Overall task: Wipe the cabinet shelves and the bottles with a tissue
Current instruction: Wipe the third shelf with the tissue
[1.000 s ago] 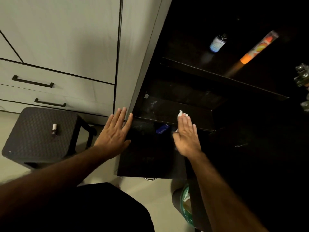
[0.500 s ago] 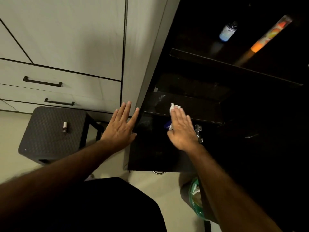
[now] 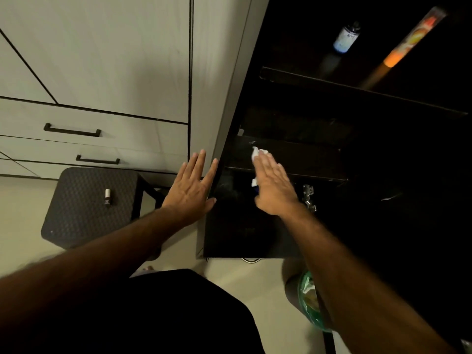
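Dark woven stool (image 3: 89, 200) stood on pale floor; small vial (image 3: 108, 197) lay on top of it. Two black drawer handles (image 3: 72, 130) above stool. Green-lined bin (image 3: 310, 302) far right of stool.

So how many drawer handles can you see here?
2. Both are black bars on the pale drawers at left: the upper handle and the lower handle, just above the stool. Others may lie out of view.

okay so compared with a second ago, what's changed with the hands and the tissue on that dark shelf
The right hand has slid the tissue slightly leftward along the dark shelf, fingers flat on it throughout. The left hand stays flat against the cabinet edge. Nothing gripped or released; the bottle above is unmoved.
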### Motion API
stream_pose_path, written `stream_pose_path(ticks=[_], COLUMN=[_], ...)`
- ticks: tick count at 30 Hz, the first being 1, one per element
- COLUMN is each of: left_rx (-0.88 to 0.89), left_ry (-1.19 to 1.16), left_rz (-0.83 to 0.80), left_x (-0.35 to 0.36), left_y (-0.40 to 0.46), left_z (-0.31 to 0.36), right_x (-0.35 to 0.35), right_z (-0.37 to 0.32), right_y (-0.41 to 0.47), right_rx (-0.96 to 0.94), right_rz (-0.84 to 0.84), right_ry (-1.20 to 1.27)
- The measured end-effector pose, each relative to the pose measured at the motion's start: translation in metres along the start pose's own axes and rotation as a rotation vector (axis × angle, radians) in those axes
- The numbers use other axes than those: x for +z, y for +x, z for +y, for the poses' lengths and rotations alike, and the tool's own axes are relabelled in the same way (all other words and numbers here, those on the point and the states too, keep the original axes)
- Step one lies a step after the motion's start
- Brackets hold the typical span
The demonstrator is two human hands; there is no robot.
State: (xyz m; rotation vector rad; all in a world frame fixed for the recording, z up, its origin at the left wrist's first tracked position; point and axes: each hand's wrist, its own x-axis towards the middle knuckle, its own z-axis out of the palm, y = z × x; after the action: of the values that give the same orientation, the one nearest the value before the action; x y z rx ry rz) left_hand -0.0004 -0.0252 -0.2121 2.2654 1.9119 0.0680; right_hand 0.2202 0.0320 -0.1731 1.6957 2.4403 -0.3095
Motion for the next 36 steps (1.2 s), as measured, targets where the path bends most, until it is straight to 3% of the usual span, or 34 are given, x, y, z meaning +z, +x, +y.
stream_pose_path(ticks=[5, 13, 20, 28, 36], left_rx=[0.014, -0.003, -0.004, 0.021, 0.001], left_ry=[-0.001, 0.037, 0.042, 0.08, 0.097], left_rz=[0.006, 0.01, 0.004, -0.011, 0.01], left_x=[-0.008, -0.018, -0.028, -0.04, -0.038], left_y=[0.001, 0.004, 0.005, 0.005, 0.011], left_z=[-0.001, -0.006, -0.009, -0.005, 0.001], right_x=[-0.022, -0.02, -0.011, -0.012, -0.01], right_z=[0.008, -0.056, -0.082, -0.058, -0.056], right_y=[0.03, 0.054, 0.054, 0.052, 0.041], right_rx=[0.261, 0.319, 0.172, -0.069, -0.113], right_rz=[-0.125, -0.107, -0.072, -0.007, 0.045], right_ry=[0.038, 0.022, 0.047, 0.038, 0.103])
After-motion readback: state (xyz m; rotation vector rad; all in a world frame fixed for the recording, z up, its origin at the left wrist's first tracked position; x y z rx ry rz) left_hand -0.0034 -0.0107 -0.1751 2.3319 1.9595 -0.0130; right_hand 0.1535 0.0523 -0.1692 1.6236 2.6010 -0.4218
